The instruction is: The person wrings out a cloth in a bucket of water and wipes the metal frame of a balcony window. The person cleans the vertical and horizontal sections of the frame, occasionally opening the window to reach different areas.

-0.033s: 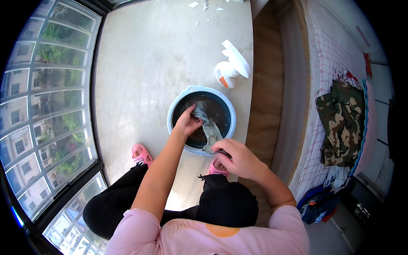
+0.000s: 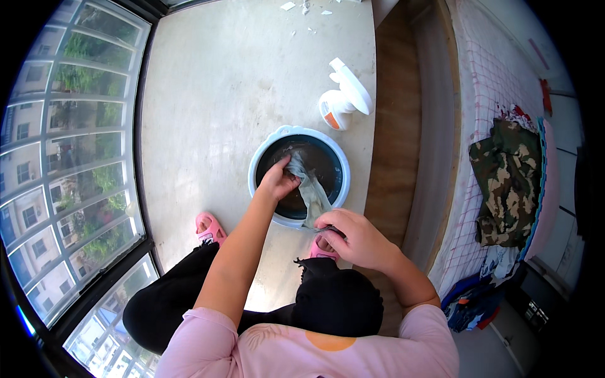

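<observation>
A wet, grey-green cloth [image 2: 313,194] stretches slantwise over a round, pale blue basin [image 2: 253,170] holding dark, murky water. My left hand [image 2: 279,181] is closed on the cloth's far end, over the middle of the water. At the basin's near right rim, my right hand [image 2: 358,237] pinches the other end, its fingers curled. Something dark shows between those fingers, too small to make out. Beyond the basin, to the right, stands a white spray bottle [image 2: 343,101] with an orange mark, apart from both hands.
The basin rests on a pale floor [image 2: 214,88] between my feet in pink slippers [image 2: 211,228]. White scraps [image 2: 305,9] lie at the far end. On the left runs a barred window [image 2: 88,126]. A bed with a checked sheet [image 2: 466,183] and camouflage clothing [image 2: 510,179] is to the right.
The cloth between my hands looks slightly flatter and less bunched. Both hands keep nearly the same place and grip.
</observation>
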The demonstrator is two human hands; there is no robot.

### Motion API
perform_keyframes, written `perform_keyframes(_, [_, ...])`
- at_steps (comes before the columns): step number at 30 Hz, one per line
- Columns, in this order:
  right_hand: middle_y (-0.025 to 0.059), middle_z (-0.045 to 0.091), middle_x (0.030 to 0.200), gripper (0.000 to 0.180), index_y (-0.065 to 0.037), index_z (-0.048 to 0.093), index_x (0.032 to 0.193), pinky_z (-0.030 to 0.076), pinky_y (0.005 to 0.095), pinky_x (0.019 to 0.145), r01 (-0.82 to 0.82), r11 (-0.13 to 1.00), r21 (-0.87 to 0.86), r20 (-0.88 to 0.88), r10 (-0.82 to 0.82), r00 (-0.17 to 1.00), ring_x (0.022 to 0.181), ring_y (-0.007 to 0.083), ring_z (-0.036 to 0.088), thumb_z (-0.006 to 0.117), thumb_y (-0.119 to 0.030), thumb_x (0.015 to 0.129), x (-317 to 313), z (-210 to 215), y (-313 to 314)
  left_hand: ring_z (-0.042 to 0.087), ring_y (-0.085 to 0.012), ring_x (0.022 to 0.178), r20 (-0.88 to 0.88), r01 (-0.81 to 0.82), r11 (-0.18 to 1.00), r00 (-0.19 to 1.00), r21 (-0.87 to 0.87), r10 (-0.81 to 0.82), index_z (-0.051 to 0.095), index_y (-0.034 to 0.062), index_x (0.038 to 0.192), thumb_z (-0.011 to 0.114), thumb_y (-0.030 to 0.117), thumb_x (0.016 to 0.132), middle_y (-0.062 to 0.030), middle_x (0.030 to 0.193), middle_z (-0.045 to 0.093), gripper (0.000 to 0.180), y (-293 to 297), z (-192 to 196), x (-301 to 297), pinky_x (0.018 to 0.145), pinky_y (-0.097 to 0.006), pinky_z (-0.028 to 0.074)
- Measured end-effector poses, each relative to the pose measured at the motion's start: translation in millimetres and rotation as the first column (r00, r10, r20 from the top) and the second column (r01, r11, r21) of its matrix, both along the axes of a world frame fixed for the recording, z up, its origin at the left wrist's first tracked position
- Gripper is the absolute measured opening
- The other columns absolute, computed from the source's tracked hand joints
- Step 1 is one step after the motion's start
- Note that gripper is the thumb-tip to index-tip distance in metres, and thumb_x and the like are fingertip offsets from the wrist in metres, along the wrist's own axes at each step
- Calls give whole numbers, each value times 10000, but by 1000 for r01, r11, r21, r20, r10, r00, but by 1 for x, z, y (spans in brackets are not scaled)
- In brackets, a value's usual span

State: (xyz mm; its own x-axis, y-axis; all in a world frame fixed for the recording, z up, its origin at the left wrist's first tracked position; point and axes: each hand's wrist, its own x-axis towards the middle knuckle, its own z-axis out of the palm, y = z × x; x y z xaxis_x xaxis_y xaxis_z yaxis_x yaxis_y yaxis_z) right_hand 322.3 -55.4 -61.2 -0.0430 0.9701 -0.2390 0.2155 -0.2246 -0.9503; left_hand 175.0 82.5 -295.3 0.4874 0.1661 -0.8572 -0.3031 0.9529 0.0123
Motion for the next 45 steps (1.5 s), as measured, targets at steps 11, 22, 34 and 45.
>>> perform_keyframes(11, [95, 581, 762, 159, -45, 615, 927, 468, 334, 640, -160, 960, 229, -23, 170, 985, 715, 255, 568, 636, -9, 773, 19, 32, -5, 528, -322, 1105, 67, -32, 996, 997, 84, 26, 464, -38, 1195, 369, 169, 966, -181, 1190, 541, 322, 2, 20, 0, 999, -465, 400])
perform_keyframes(22, [135, 635, 805, 175, -38, 620, 964, 491, 335, 637, 67, 988, 139, 95, -80, 992, 707, 282, 624, 606, -40, 790, 2, -71, 23, 543, -213, 1096, 345, 173, 905, 883, 389, -318, 449, 23, 1257, 396, 235, 972, -114, 1195, 546, 359, -13, 74, -9, 939, -363, 445])
perform_keyframes(34, [138, 636, 991, 464, -14, 500, 1158, 493, 305, 765, 339, 939, -58, 85, -334, 939, 902, 217, 623, 713, -107, 756, 4, -121, 35, 561, -149, 1005, 191, 232, 773, 891, 591, -413, 464, 49, 1161, 559, -14, 855, -63, 1064, 578, 326, -7, 102, -16, 879, -302, 467])
perform_keyframes(45, [16, 615, 810, 165, -19, 574, 943, 442, 205, 602, 146, 858, -492, -442, -391, 808, 684, 70, 551, 656, -100, 824, 17, -136, 31, 590, -122, 851, -222, 413, 645, 906, 643, -360, 491, 47, 1125, 567, -25, 852, -57, 966, 605, 293, -12, 95, -24, 752, -241, 487])
